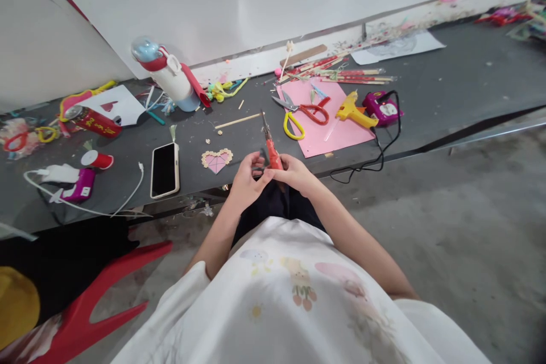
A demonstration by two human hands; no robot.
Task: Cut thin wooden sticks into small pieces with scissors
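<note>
Close to the table's front edge, my right hand (296,173) is closed around red-handled pliers (273,153), whose narrow dark metal tip points away from me. Beside it is my left hand (248,181), fingers curled and thumb reaching to the pliers' handle; whatever it pinches is hidden. Left of my hands lies a pink heart (216,162) with small wooden pieces along its top edge. A thin wooden stick (237,121) rests beyond the heart, near tiny cut bits. Red-handled scissors (305,108) with a yellow loop beside them lie on a pink sheet (318,145) to the right.
A yellow glue gun (356,111) lies on the pink sheet's right side, by a purple power block (381,108) with a black cord. Leftward are a phone (165,169), thread spool (97,159), red can (94,121) and bottle (174,79). A red chair (91,296) stands below left.
</note>
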